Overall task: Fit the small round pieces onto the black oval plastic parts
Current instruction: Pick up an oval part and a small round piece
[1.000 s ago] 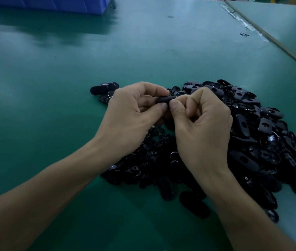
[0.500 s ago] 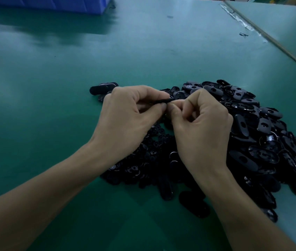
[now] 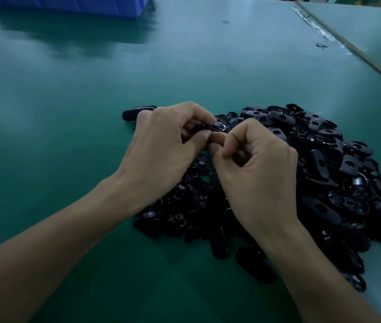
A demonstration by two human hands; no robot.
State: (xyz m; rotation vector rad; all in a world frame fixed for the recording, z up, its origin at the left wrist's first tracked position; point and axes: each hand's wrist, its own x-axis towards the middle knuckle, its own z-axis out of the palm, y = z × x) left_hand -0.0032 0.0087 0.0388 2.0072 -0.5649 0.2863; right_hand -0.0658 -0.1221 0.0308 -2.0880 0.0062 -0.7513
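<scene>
Since half a second ago the oval part [image 3: 218, 126] has turned from edge-on to tilted, so its hollow inner face now shows towards the camera. The right hand [image 3: 261, 173] has come off it and dropped a little lower. The left hand [image 3: 161, 145] alone grips the part, forefinger curled over its top edge and thumb beneath, with the other fingers folded behind it. The right hand's thumb and forefinger are pressed tip to tip, touching the left thumb and just below the part. Whether a small round piece sits in that pinch cannot be seen, as the fingertips cover it. Judgement: either the last press is done and the part is being checked, or a fresh piece is lined up to go in. The part sticks out to the right of the left hand's grip, above the heap of small round pieces [image 3: 185, 201]. The big pile of oval parts [image 3: 324, 159] lies on the green table [image 3: 68, 89] to the right, touching that heap. One loose oval [image 3: 138, 112] lies just behind the left hand.
</scene>
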